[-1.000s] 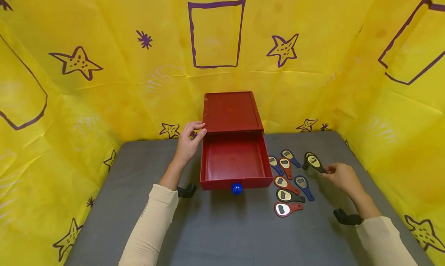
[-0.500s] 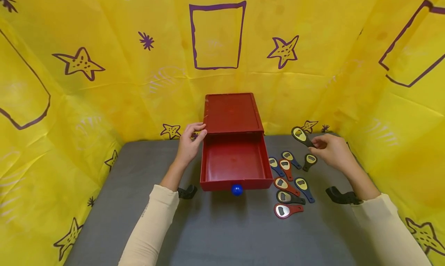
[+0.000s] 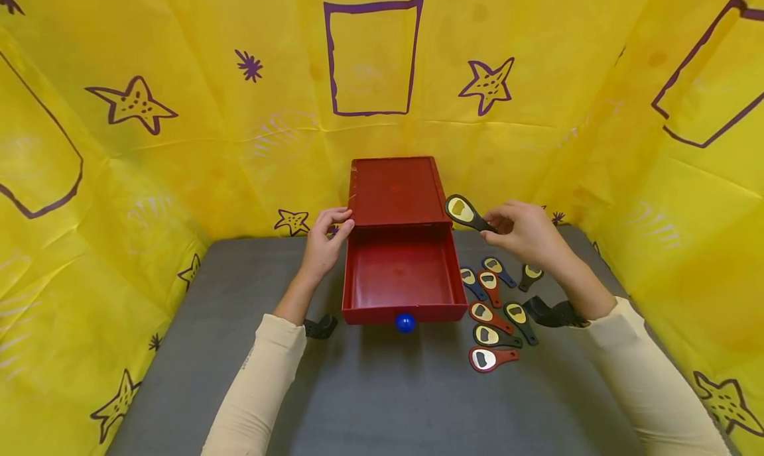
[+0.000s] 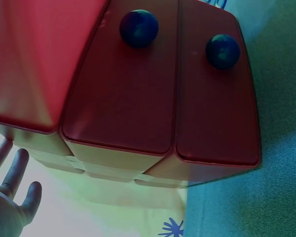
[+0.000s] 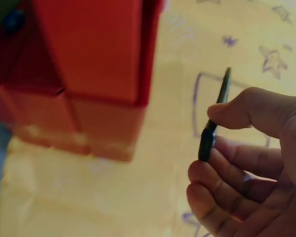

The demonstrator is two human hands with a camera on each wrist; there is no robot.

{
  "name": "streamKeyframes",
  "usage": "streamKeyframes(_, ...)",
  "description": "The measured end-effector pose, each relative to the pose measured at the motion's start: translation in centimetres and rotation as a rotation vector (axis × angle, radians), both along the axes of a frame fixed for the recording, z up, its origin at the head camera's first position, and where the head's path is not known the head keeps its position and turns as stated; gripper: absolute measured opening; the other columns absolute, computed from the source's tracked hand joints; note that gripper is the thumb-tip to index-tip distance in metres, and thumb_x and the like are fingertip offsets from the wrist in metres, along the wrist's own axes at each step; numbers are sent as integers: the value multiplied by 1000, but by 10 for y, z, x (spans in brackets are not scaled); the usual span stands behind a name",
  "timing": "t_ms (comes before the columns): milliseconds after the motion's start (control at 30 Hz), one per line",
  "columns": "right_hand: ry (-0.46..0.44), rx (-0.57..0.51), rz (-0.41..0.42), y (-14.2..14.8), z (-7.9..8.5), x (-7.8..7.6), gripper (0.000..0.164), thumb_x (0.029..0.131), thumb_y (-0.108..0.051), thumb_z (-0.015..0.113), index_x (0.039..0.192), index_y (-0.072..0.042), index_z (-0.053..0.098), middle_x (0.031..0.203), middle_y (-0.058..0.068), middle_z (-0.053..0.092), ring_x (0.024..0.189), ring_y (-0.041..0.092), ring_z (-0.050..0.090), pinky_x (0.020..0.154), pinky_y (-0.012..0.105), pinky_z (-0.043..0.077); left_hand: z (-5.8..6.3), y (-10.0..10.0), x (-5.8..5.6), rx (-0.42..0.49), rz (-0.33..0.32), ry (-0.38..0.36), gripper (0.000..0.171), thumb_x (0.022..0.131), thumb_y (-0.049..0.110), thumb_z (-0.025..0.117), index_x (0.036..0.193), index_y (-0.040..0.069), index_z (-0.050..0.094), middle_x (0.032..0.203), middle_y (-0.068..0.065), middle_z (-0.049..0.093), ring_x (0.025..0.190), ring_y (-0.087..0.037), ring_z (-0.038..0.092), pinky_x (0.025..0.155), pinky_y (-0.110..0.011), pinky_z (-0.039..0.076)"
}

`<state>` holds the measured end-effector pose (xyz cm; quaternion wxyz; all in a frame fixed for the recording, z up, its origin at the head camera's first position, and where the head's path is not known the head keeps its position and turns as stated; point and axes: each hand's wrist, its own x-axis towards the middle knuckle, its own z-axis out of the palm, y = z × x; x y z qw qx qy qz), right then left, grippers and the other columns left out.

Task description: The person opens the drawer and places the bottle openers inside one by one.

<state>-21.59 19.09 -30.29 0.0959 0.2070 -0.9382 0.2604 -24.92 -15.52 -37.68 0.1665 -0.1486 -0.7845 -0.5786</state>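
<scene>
My right hand [image 3: 528,234] pinches a black bottle opener [image 3: 462,209] by the end of its handle, thumb against fingers. Its rounded head with a gold-coloured plate points left and overlaps the right edge of a red drawer cabinet [image 3: 396,191] in the head view. From the right wrist, the opener [image 5: 214,123] appears edge-on. Below the cabinet's top, the upper drawer [image 3: 394,277] is pulled out, with a bare red floor. My left hand [image 3: 322,247] is at the cabinet's upper left edge, its fingertips right at the side. In the left wrist view, its fingers [image 4: 15,173] are spread.
Several bottle openers lie right of the drawer, among them a red one [image 3: 492,358], a blue one [image 3: 498,270] and a black one [image 3: 530,277]. Two closed drawers with blue knobs [image 4: 139,28] sit under the pulled-out one. Yellow patterned cloth [image 3: 274,98] surrounds the grey table [image 3: 382,403].
My right hand has lifted the black bottle opener off the table's right side and carried it left to the cabinet's edge. My left hand has stayed at the cabinet.
</scene>
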Motion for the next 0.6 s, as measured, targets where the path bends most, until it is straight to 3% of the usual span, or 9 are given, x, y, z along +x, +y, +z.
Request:
streamKeyframes(233, -13, 10, 100, -31, 12, 10, 22, 83, -10, 74, 101, 1, 71, 91, 11, 66, 81, 22, 61, 74, 35, 52, -1, -1, -1, -5, -5, -11, 30, 96, 9, 60, 119, -9, 62, 131, -25, 54, 121, -35, 50, 90, -21, 42)
streamKeyframes(600, -19, 31, 240, -76, 6, 18, 17, 80, -9, 76, 96, -4, 72, 86, 5, 63, 78, 18, 57, 70, 29, 50, -1, 1, 0, 7, -1, -29, 29, 96, 9, 60, 118, -9, 62, 131, -24, 54, 120, -33, 50, 91, -23, 42)
